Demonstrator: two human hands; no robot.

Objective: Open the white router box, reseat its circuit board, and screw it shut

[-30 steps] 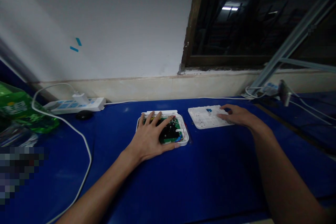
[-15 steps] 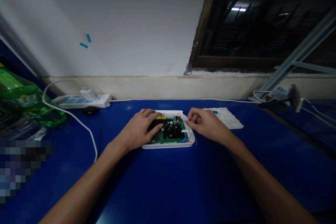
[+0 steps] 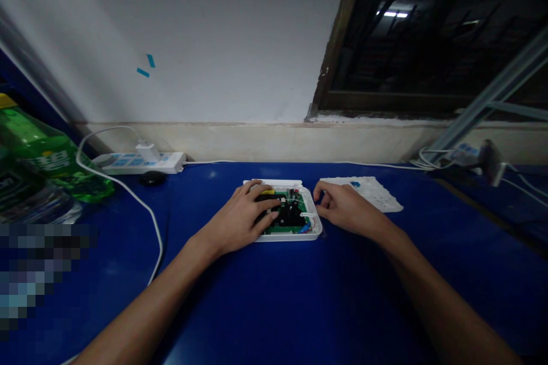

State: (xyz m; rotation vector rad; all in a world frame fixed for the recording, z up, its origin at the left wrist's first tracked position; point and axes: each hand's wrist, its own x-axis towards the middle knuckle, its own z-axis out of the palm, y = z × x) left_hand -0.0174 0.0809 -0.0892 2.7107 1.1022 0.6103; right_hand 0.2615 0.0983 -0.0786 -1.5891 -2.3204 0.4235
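Observation:
A white plastic case [image 3: 317,231] lies open on the blue table, with a green circuit board [image 3: 278,230] inside. A black plate covers much of the board, and thin wires and a small white label show near its right side. My left hand [image 3: 248,212] rests over the left part of the case, its fingers spread across the board and hiding that end. At the right edge of the case is my right hand [image 3: 342,205], thumb and fingers curled together; whatever they pinch, if anything, is too small to tell. Behind it lies a white panel [image 3: 379,194] with a blue mark.
A white power strip [image 3: 171,162] with a plugged-in charger [image 3: 148,151] stands by the wall, beside a black round object [image 3: 152,178]. Green bottles [image 3: 55,154] stand at the left. A white cable [image 3: 145,205] crosses the table. A metal frame [image 3: 479,108] rises at the right.
My left hand has slid a little to the right over the board. My right hand has drawn slightly right, off the case's rim. The whole view has shifted a little.

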